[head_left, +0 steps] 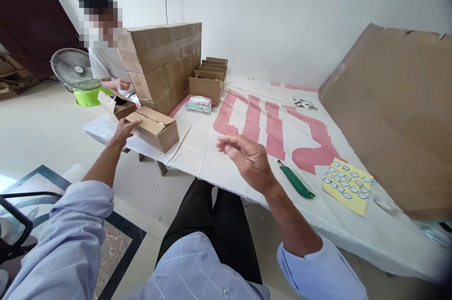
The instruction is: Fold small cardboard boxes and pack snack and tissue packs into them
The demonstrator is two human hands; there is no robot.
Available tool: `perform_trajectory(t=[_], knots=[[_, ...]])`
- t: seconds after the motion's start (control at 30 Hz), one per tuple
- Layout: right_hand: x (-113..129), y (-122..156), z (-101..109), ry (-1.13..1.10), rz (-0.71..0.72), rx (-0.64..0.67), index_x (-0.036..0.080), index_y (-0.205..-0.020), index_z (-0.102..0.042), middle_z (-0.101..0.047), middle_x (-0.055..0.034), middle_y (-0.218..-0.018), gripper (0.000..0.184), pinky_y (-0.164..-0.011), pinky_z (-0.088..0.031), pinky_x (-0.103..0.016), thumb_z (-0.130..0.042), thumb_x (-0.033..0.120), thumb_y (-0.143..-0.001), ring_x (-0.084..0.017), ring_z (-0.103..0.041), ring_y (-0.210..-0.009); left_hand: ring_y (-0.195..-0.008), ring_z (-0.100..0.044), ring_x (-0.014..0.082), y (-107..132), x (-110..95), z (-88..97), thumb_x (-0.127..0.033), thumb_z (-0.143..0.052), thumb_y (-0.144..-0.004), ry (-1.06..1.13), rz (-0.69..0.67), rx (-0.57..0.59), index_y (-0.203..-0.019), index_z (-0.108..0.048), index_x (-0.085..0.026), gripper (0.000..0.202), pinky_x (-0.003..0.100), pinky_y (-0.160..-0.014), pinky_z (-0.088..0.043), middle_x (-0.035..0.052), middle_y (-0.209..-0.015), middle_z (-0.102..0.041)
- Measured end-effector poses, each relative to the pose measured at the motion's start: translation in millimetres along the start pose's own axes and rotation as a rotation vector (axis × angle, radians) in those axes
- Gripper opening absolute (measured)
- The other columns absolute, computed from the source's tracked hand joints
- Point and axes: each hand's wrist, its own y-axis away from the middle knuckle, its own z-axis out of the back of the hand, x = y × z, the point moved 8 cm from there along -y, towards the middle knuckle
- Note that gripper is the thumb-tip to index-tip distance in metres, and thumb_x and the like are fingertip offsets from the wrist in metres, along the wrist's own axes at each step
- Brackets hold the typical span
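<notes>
Left hand (124,129) rests flat on the small closed brown cardboard box (155,128) at 10 o'clock, fingers spread over its near top edge, touching rather than clamped. Right hand (247,156) hovers above the white-and-red covered bench (254,121), grip half open, holding nothing. Judged step: drawing the box in; next move likely calls for a two-handed hold. Green-handled utility knife (295,181) lies at 2 o'clock, yellow sticker sheet (348,186) beyond it. The box sits near the bench's left edge; open room lies mid-bench. Stack of taped brown cartons (164,62) at 11 o'clock, a co-worker's hand (122,84) beside it
</notes>
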Motion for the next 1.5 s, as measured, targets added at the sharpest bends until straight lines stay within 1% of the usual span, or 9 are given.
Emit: perform_trajectory(t=[0.27, 0.43, 0.57, 0.77, 0.93, 1.1, 1.23, 1.33, 1.5], knots=[[-122, 17, -3, 0.116, -0.387, -0.003, 0.028, -0.157, -0.062, -0.063, -0.0183, -0.160, 0.070, -0.118, -0.054, -0.060, -0.075, 0.060, -0.096, -0.037, -0.062, -0.147, -0.098, -0.065, 0.0310, 94, -11, -62.4, -0.075, -0.085, -0.056, 0.025, -0.103, 0.157, -0.090, -0.058, -0.023, 0.068, 0.040, -0.081, -0.053, 0.0072, -0.098, -0.068], [-145, 43, 17, 0.068, -0.434, -0.073, 0.026, -0.167, -0.052, -0.052, -0.0184, -0.172, 0.085, -0.122, -0.053, -0.058, -0.071, 0.070, -0.096, -0.038, -0.055, -0.156, -0.103, -0.069, 0.0324, 180, -28, -107.4, -0.072, -0.084, -0.066, 0.076, -0.190, 0.374, -0.096, -0.062, -0.023, 0.062, 0.042, -0.088, -0.055, 0.0058, -0.097, -0.071], [-141, 66, 51, 0.109, -0.439, -0.159, 0.025, -0.166, -0.054, -0.056, -0.0170, -0.170, 0.082, -0.121, -0.055, -0.055, -0.072, 0.065, -0.097, -0.037, -0.056, -0.155, -0.113, -0.070, 0.0333, 219, -45, -132.7, -0.069, -0.080, -0.079, 0.130, -0.301, 0.610, -0.090, -0.063, -0.024, 0.050, 0.044, -0.096, -0.057, 0.0064, -0.102, -0.073], [-134, 82, 74, 0.187, -0.434, -0.137, 0.023, -0.158, -0.060, -0.062, -0.0175, -0.163, 0.068, -0.114, -0.059, -0.050, -0.068, 0.058, -0.100, -0.032, -0.066, -0.143, -0.154, -0.054, 0.0396, 212, -69, -153.2, -0.059, -0.093, -0.071, 0.369, -0.391, 0.743, -0.107, -0.062, -0.026, 0.058, 0.043, -0.101, -0.061, 0.0136, -0.161, -0.056], [-133, 101, 130, 0.699, -0.423, -0.164, 0.018, -0.143, -0.067, -0.069, -0.0198, -0.146, 0.051, -0.113, -0.055, -0.054, -0.061, 0.048, -0.102, -0.034, -0.066, -0.136, -0.157, -0.051, 0.0444, 203, -73, -163.2, -0.060, -0.093, -0.071, 0.465, -0.314, 0.793, -0.100, -0.062, -0.024, 0.056, 0.050, -0.109, -0.058, 0.0167, -0.172, -0.051], [-155, 148, 193, 1.281, -0.793, 0.040, 0.014, -0.135, -0.069, -0.069, -0.0232, -0.139, 0.040, -0.108, -0.052, -0.049, -0.059, 0.035, -0.103, -0.038, -0.062, -0.134, -0.158, -0.048, 0.0448, 204, -76, -169.4, -0.063, -0.091, -0.073, 0.447, -0.345, 0.770, -0.089, -0.060, -0.022, 0.054, 0.052, -0.115, -0.055, 0.0167, -0.171, -0.054], [-166, 177, 206, 1.369, -0.951, 0.136, 0.015, -0.133, -0.070, -0.069, -0.0207, -0.136, 0.036, -0.099, -0.052, -0.043, -0.056, 0.035, -0.107, -0.035, -0.064, -0.130, -0.156, -0.051, 0.0443, 210, -71, -175.6, -0.062, -0.091, -0.074, 0.454, -0.359, 0.775, -0.093, -0.064, -0.021, 0.053, 0.051, -0.112, -0.058, 0.0164, -0.171, -0.051], [-168, 181, 208, 1.341, -0.918, 0.080, 0.014, -0.133, -0.070, -0.070, -0.0213, -0.134, 0.036, -0.098, -0.053, -0.043, -0.048, 0.029, -0.108, -0.035, -0.065, -0.128, -0.158, -0.049, 0.0431, 216, -67, -174.2, -0.058, -0.090, -0.077, 0.454, -0.386, 0.775, -0.099, -0.068, -0.022, 0.048, 0.050, -0.112, -0.059, 0.0155, -0.172, -0.048], [-130, 146, 216, 1.084, -0.676, -0.290, 0.013, -0.137, -0.069, -0.072, -0.0213, -0.129, 0.045, -0.101, -0.054, -0.046, -0.043, 0.030, -0.103, -0.035, -0.067, -0.121, -0.160, -0.047, 0.0401, 225, -62, -165.9, -0.056, -0.085, -0.084, 0.378, -0.475, 0.738, -0.113, -0.071, -0.025, 0.045, 0.052, -0.119, -0.054, 0.0142, -0.172, -0.047]])
